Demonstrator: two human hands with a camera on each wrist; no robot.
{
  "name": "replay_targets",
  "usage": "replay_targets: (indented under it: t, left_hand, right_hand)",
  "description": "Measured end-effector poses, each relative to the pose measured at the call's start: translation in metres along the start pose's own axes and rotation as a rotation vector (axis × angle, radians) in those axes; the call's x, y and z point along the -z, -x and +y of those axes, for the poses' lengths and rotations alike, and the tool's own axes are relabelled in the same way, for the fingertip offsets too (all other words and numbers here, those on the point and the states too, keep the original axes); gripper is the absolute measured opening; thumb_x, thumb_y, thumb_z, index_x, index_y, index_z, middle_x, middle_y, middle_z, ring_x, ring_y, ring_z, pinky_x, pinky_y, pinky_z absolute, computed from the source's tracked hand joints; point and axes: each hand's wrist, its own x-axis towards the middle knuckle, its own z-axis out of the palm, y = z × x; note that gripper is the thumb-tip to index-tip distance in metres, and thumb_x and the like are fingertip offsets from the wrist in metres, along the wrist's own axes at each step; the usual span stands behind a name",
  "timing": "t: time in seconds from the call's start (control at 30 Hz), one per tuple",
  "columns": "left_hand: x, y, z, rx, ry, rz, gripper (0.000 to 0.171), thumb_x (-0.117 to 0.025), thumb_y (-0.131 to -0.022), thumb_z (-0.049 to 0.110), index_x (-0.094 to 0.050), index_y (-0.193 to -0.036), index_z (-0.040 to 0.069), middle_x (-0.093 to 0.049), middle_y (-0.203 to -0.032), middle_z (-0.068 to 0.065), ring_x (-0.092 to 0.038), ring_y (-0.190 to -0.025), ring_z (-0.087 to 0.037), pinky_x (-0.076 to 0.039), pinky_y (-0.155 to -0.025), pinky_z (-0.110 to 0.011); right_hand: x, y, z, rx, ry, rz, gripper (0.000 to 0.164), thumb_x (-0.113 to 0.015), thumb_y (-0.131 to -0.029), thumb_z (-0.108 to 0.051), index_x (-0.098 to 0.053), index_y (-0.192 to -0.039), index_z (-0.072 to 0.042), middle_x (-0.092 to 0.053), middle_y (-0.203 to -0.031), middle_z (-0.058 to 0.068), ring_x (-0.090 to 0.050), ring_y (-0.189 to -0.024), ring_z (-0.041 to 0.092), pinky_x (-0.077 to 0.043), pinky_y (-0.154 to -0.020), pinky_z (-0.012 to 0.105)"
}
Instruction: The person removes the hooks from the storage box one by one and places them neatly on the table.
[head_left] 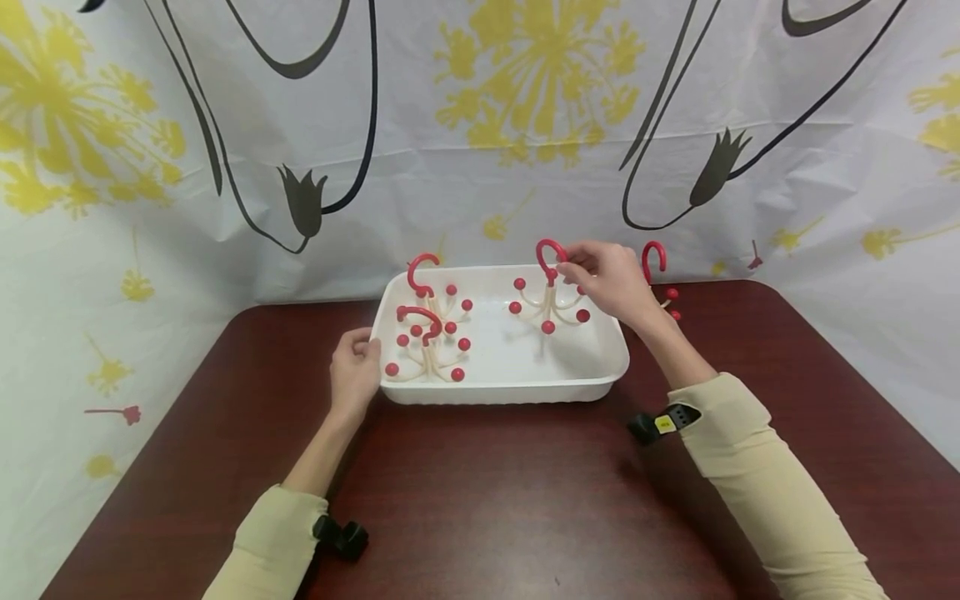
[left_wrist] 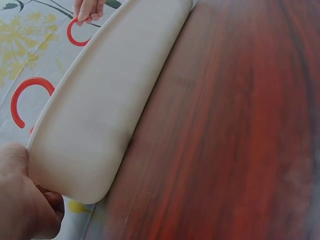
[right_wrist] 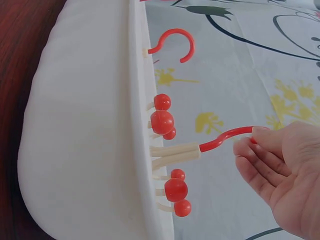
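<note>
A white rectangular tray [head_left: 495,392] sits on the table. My left hand [head_left: 354,368] grips its left end; in the left wrist view, the thumb and curled fingers of that hand [left_wrist: 25,200] are at the tray's corner. Over the right half of the tray, my right hand [head_left: 611,279] pinches the red hook of a cream, many-armed hanger [head_left: 550,298] with red ball tips. In the right wrist view, the thumb and fingertips of this hand [right_wrist: 280,165] meet at the end of the red hook [right_wrist: 225,136]. The hanger stands upright, its arms spread outward.
Two similar hangers, one behind [head_left: 429,293] and one in front [head_left: 430,360], are in the tray's left half. Another hanger [head_left: 663,258] is right of the tray, partly hidden by my right forearm. A patterned cloth [head_left: 480,192] hangs behind the dark wooden table [head_left: 510,492].
</note>
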Motion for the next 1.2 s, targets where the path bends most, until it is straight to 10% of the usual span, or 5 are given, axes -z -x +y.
replay_targets:
  t: [0.37, 0.7, 1.0, 1.2]
  left_hand:
    - [-0.001, -0.001, 0.000, 0.002, -0.002, -0.004, 0.036, -0.049, -0.106, 0.018, -0.051, -0.137, 0.001, -0.058, -0.115, -0.020, -0.058, -0.097, -0.030, -0.049, -0.084, -0.037]
    - [-0.001, -0.001, 0.002, -0.014, -0.019, -0.004, 0.035, -0.047, -0.105, 0.015, -0.050, -0.136, -0.001, -0.057, -0.112, -0.022, -0.056, -0.097, -0.032, -0.049, -0.086, -0.042]
    - [-0.002, 0.000, 0.003, -0.020, -0.025, -0.009, 0.035, -0.046, -0.105, 0.015, -0.049, -0.137, -0.001, -0.056, -0.114, -0.022, -0.056, -0.099, -0.034, -0.050, -0.087, -0.043]
    - [-0.003, 0.000, 0.004, -0.020, -0.033, -0.007, 0.035, -0.046, -0.105, 0.015, -0.049, -0.136, -0.001, -0.056, -0.112, -0.022, -0.057, -0.098, -0.034, -0.050, -0.085, -0.043]
  right_hand:
    - [0.025, 0.002, 0.001, 0.005, -0.019, 0.105, 0.022, -0.071, -0.095, -0.013, -0.071, -0.112, 0.000, -0.074, -0.100, 0.017, -0.073, -0.086, 0.028, -0.047, -0.066, 0.011]
    - [0.062, 0.005, 0.003, 0.003, -0.002, 0.196, 0.024, -0.070, -0.096, -0.017, -0.071, -0.111, 0.002, -0.073, -0.098, 0.017, -0.062, -0.072, -0.008, -0.045, -0.062, 0.011]
    - [0.099, 0.006, 0.007, -0.002, -0.061, 0.280, 0.025, -0.073, -0.093, -0.013, -0.071, -0.110, 0.005, -0.064, -0.081, -0.026, -0.064, -0.069, -0.010, -0.046, -0.064, 0.008]
    - [0.120, 0.010, 0.018, -0.005, -0.077, 0.326, 0.022, -0.074, -0.092, -0.010, -0.070, -0.107, 0.005, -0.064, -0.076, -0.028, -0.063, -0.063, -0.009, -0.046, -0.061, 0.007]
